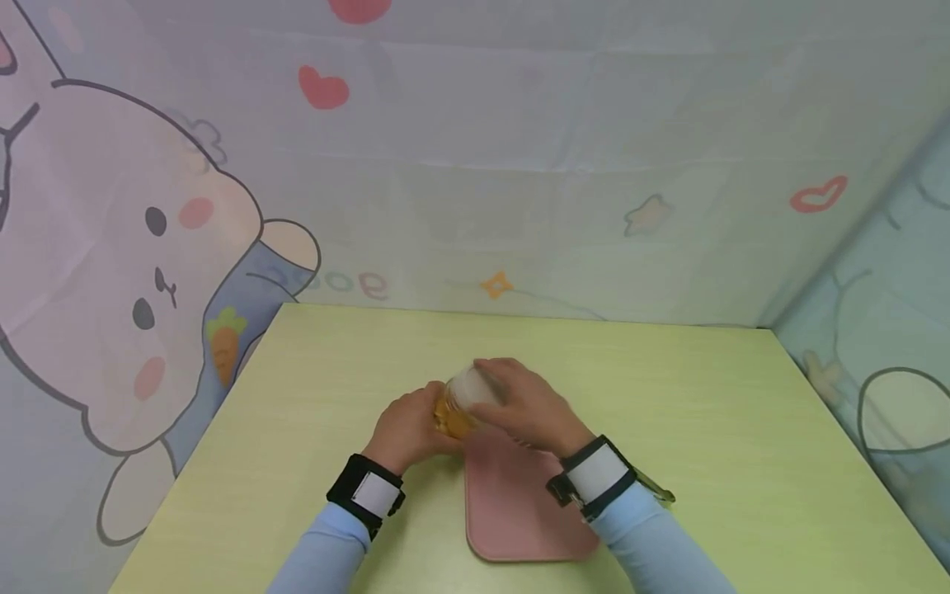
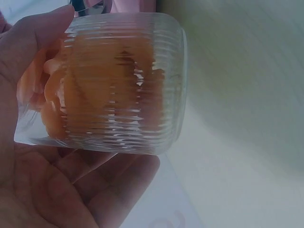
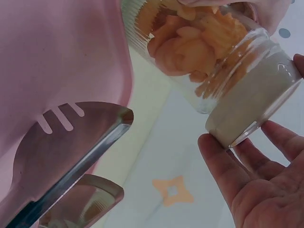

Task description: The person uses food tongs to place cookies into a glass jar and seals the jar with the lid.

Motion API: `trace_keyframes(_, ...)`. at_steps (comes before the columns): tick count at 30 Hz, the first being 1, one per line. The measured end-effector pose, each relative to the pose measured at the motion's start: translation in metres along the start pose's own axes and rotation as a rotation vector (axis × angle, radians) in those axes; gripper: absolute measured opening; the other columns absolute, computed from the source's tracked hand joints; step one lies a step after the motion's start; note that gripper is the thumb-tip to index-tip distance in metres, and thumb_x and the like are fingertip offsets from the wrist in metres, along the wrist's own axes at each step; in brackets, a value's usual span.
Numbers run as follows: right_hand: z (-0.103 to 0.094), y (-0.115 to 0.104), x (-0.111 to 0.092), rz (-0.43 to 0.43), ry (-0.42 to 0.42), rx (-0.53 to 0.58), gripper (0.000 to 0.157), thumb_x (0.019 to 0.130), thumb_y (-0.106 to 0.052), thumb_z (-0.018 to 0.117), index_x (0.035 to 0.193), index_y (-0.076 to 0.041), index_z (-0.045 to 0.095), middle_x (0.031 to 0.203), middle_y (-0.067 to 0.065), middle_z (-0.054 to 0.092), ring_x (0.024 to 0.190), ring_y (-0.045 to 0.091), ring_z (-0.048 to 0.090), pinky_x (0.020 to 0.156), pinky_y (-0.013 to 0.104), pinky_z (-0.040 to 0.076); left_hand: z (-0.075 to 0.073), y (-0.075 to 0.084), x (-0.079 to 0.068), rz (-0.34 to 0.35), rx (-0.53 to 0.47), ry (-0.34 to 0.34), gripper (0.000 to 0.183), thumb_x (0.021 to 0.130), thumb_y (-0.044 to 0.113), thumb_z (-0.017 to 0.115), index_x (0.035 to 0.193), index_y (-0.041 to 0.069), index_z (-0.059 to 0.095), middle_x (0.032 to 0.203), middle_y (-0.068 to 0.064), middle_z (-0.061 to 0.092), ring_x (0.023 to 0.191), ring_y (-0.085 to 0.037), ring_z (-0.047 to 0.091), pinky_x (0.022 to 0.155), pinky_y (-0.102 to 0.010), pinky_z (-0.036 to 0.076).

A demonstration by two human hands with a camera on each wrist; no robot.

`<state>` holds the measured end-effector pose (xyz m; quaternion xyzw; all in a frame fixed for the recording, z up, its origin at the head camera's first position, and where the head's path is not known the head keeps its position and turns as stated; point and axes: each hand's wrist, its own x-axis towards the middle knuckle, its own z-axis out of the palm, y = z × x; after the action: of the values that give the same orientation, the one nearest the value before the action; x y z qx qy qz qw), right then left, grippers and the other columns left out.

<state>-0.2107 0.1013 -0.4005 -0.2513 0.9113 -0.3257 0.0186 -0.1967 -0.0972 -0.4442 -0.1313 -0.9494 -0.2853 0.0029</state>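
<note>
A clear ribbed jar (image 2: 114, 85) with orange, wavy-edged pieces (image 3: 185, 52) in it is tilted above the far end of a pink tray (image 1: 519, 511). My left hand (image 1: 408, 429) grips the jar round its body, thumb on one side and fingers on the other. At the jar's mouth is a whitish lid (image 3: 256, 99), and my right hand (image 1: 534, 404) holds it by the rim with fingers spread round it. Metal tongs (image 3: 71, 147) with a slotted end lie over the tray, mostly hidden by my right arm in the head view.
The tray lies on a pale yellow table (image 1: 334, 355), near its front. From under my right wrist the tongs' end (image 1: 656, 488) sticks out to the right. A printed cloth backdrop (image 1: 519, 165) rises behind the table, with another side of it on the right.
</note>
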Motion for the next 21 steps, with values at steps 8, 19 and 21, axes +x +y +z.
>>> trace_keyframes(8,0.002,-0.004,0.001,0.061,-0.026,-0.065,0.064,0.085,-0.049,0.061,0.142,-0.023,0.046,0.138,0.002,0.047,0.110,0.018,0.050,0.075,0.040,0.046,0.000,-0.001,0.002,-0.002,0.013,-0.011,0.067,0.059,0.034,0.085,0.114,0.010,0.055,0.090,-0.002,0.062,0.075,-0.017,0.055,0.060,-0.030,0.043)
trace_keyframes(19,0.015,-0.017,0.003,0.160,0.141,-0.139,0.071,0.083,-0.067,0.055,0.125,-0.010,0.060,0.110,0.010,0.063,0.099,0.022,0.056,0.072,0.039,0.048,0.003,-0.004,0.003,0.000,0.017,0.001,0.066,0.061,0.038,0.085,0.113,0.010,0.055,0.086,-0.001,0.061,0.073,-0.016,0.054,0.059,-0.029,0.043)
trace_keyframes(21,0.016,-0.018,0.004,0.172,0.146,-0.162,0.071,0.083,-0.068,0.054,0.123,-0.010,0.061,0.106,0.010,0.064,0.097,0.023,0.056,0.069,0.039,0.047,0.003,-0.005,0.003,-0.004,0.016,-0.002,0.067,0.061,0.038,0.084,0.115,0.010,0.055,0.087,-0.001,0.061,0.074,-0.016,0.054,0.060,-0.029,0.043)
